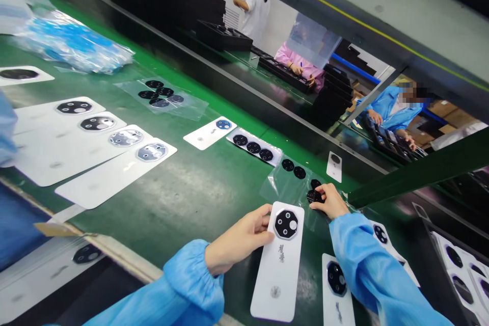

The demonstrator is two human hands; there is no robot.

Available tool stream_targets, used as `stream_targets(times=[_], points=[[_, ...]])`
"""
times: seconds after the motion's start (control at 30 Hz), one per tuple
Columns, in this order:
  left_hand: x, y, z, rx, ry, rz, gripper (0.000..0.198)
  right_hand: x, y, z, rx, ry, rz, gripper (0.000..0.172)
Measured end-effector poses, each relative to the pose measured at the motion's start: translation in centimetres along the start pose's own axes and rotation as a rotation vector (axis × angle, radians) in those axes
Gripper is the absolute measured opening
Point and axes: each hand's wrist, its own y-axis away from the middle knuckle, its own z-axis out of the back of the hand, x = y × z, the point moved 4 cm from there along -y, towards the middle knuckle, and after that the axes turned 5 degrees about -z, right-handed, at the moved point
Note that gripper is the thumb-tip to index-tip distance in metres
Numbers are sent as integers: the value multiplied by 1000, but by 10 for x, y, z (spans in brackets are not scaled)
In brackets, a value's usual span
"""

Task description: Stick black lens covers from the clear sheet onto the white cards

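My left hand [242, 239] grips the upper left edge of a white phone back cover [278, 275], thumb on its face. The cover bears an octagonal black camera plate, dark lettering and a small round mark. To its right, my right hand [331, 201] is closed, finger and thumb pinching a black round camera lens piece [313, 196] on a clear plastic sheet [284, 183]. More black lens pieces [293, 168] lie on that sheet. Another white back cover [338, 290] lies below my right forearm.
Overlapping white back covers [91, 163] lie at left, near a co-worker's blue sleeve. Beyond are a strip of lens pieces [254, 147], another clear sheet of them [162, 94] and blue plastic bags [76, 43]. A black tray of covers [464, 275] stands right; a green post [420, 168] slants above.
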Motion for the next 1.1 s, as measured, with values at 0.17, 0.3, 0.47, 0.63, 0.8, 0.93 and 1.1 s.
stream_targets(times=[0.17, 0.3, 0.47, 0.63, 0.8, 0.93, 1.1], points=[[1, 0, 1, -12, 32, 4, 39, -3, 5, -2, -11, -38, 40, 44], [0, 1, 0, -42, 65, 37, 36, -7, 4, -4, 11, -61, 45, 49], [-4, 1, 0, -64, 81, 66, 35, -8, 7, -3, 21, -84, 40, 49], [-5, 1, 1, -65, 89, 54, 37, -5, 12, 0, 15, -102, 22, 46], [-4, 1, 1, -51, 82, 45, 34, -1, 16, 5, 55, -107, 4, 43], [-4, 1, 1, -45, 72, 41, 35, 3, 19, 8, 81, -119, 19, 39], [-5, 0, 1, -49, 103, 53, 36, 4, 20, 12, 89, -152, 34, 39]])
